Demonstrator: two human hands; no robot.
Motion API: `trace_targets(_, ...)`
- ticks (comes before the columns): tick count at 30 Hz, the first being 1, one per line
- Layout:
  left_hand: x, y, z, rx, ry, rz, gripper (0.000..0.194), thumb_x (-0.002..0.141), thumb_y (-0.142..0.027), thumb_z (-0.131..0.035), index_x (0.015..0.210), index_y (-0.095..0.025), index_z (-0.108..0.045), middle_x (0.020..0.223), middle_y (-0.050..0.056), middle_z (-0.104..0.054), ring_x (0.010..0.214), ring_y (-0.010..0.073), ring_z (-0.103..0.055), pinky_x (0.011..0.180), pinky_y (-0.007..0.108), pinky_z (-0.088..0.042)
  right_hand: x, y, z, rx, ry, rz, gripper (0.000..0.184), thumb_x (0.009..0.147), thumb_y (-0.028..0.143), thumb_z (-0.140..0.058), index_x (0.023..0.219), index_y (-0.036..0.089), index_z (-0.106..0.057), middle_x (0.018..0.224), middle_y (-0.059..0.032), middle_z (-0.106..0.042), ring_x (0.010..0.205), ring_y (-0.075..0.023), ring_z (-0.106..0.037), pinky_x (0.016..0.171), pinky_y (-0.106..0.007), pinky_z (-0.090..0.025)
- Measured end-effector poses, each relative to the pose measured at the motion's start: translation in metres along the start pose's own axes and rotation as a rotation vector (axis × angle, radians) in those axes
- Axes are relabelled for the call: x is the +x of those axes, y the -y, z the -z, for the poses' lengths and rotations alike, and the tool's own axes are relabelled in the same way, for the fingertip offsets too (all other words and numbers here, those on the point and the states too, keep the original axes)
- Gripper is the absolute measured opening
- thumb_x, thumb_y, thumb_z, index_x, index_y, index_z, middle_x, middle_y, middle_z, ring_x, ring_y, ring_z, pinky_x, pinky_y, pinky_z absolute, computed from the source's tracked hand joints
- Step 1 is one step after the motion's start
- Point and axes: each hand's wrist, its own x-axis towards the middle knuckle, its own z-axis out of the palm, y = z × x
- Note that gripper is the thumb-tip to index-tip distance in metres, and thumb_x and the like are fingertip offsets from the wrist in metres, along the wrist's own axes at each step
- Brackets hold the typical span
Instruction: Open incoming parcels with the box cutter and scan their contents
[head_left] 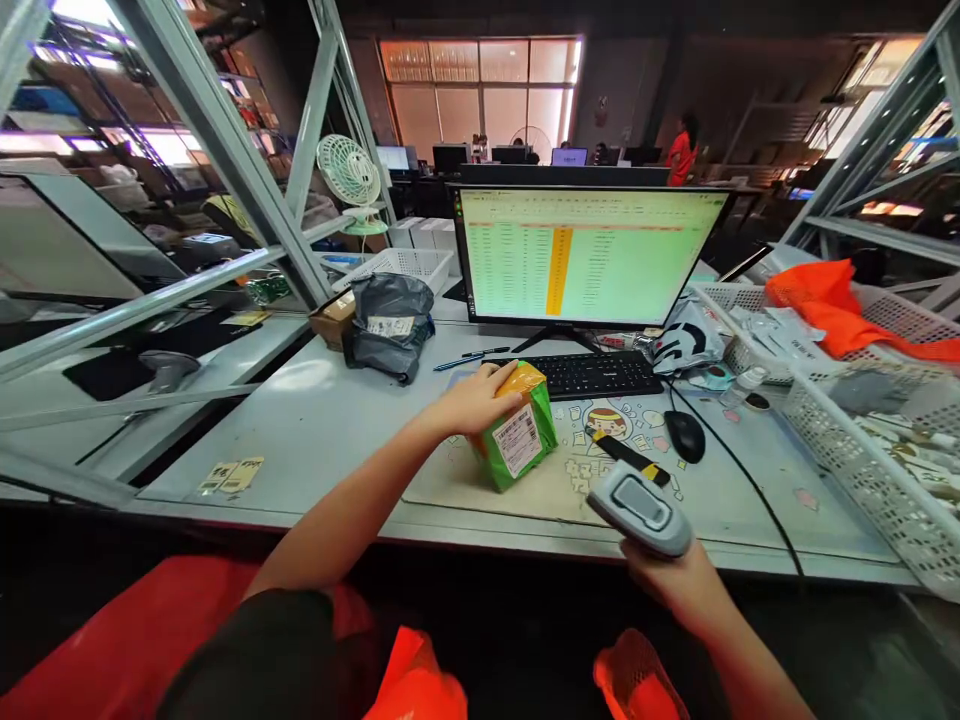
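My left hand (484, 398) grips the top of a green and orange wrapped package (546, 428), which stands tilted on the desk mat. A white printed label (517, 440) on the package faces me. In my right hand (667, 575) is a grey and white barcode scanner (641, 508), held over the desk's front edge with its head toward the package. The fingers around the scanner's handle are mostly hidden beneath it. Between scanner and keyboard lies a black and yellow box cutter (628, 456).
Behind the package stand a black keyboard (592, 375) and a lit monitor (589, 255). A mouse (685, 436) with its cable lies to the right, beside white baskets (862, 470). At left sit a grey plastic parcel (390, 325) and a cardboard box (334, 320). A person (681, 152) is far back.
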Motion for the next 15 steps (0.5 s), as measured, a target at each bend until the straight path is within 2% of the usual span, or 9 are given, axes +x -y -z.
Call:
trace_targets(3,0.008,0.002,-0.006,0.009,-0.019,-0.055,0.075,0.099,-0.059,-0.039,0.162,-0.019,-0.034,0.152,0.018,-0.051,0.131,0.0360,-0.057,0.106,0.044,-0.043,0.008,0.011,-0.023,-0.016,0.070,-0.033,0.056,0.069,0.039,-0.081,0.120,0.015,-0.075,0.101,-0.0104,-0.077,0.095,-0.0291,-0.070,0.087,-0.041,-0.059)
trace_targets(5,0.006,0.004,-0.007,-0.002,-0.025,-0.049,0.075,0.100,-0.058,-0.040,0.162,-0.016,-0.034,0.150,0.018,-0.054,0.132,0.0363,-0.056,0.107,0.045,-0.043,0.010,0.009,-0.023,-0.005,0.052,-0.062,0.059,0.068,0.041,-0.081,0.121,0.015,-0.074,0.096,-0.0093,-0.077,0.089,-0.0280,-0.070,0.084,-0.042,-0.060)
trace_targets(7,-0.003,0.005,-0.006,-0.038,-0.041,-0.038,0.074,0.100,-0.056,-0.039,0.162,-0.015,-0.033,0.153,0.017,-0.051,0.137,0.0361,-0.052,0.110,0.046,-0.041,0.008,0.001,-0.010,0.012,-0.004,-0.100,0.060,0.068,0.043,-0.081,0.121,0.015,-0.074,0.096,-0.0084,-0.077,0.084,-0.0264,-0.069,0.082,-0.042,-0.060)
trace_targets(10,-0.026,0.014,-0.006,-0.114,-0.078,-0.023,0.079,0.098,-0.057,-0.046,0.163,-0.016,-0.031,0.158,0.016,-0.046,0.143,0.0356,-0.046,0.116,0.048,-0.038,0.006,-0.022,0.031,-0.032,-0.082,-0.186,0.055,0.069,0.050,-0.080,0.112,0.016,-0.076,0.089,-0.0081,-0.076,0.078,-0.0261,-0.069,0.078,-0.041,-0.060)
trace_targets(13,-0.060,0.035,-0.011,-0.210,-0.156,-0.003,0.093,0.090,-0.065,-0.059,0.164,-0.018,-0.027,0.161,0.016,-0.042,0.145,0.0371,-0.043,0.120,0.050,-0.036,0.014,-0.056,0.094,-0.184,-0.260,-0.306,0.057,0.068,0.064,-0.074,0.098,0.016,-0.077,0.076,-0.0102,-0.073,0.070,-0.0297,-0.068,0.068,-0.044,-0.059)
trace_targets(15,-0.087,0.059,-0.020,-0.273,-0.255,0.004,0.095,0.088,-0.067,-0.062,0.164,-0.020,-0.028,0.162,0.015,-0.040,0.146,0.0374,-0.042,0.122,0.052,-0.034,0.025,-0.081,0.141,-0.319,-0.362,-0.354,0.059,0.065,0.067,-0.073,0.095,0.016,-0.077,0.080,-0.0153,-0.074,0.070,-0.0334,-0.070,0.066,-0.046,-0.058)
